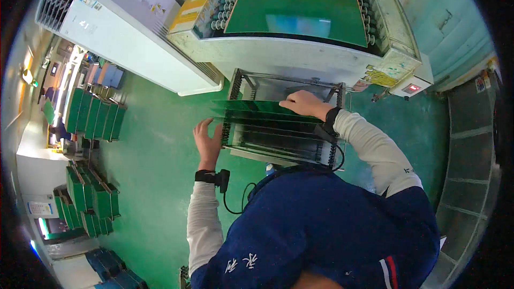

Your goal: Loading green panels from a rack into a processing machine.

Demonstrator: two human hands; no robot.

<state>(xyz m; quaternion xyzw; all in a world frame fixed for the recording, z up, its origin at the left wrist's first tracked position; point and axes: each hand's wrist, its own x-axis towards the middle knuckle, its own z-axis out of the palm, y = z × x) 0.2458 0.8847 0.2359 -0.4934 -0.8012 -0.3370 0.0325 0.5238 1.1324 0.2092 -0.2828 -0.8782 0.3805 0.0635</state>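
Observation:
A thin green panel [251,106] stands on edge in a metal rack [342,92] in front of me, its left end blurred and sticking out past the rack's side. My right hand [306,104] is closed over the panel's upper edge towards the right, fingers on top. Just outside the rack's left side is my left hand [208,140], fingers apart and pointing up, near the panel's left end. No object shows in it, and I cannot tell whether a fingertip touches the panel. More dark panels stand in the rack's slots below.
Beyond the rack is a roller conveyor machine [257,52] carrying a large green sheet [300,5]. A white cabinet [139,37] stands at the left. Racks of green panels [96,115] line the far left. A grey mesh frame [466,166] is at the right.

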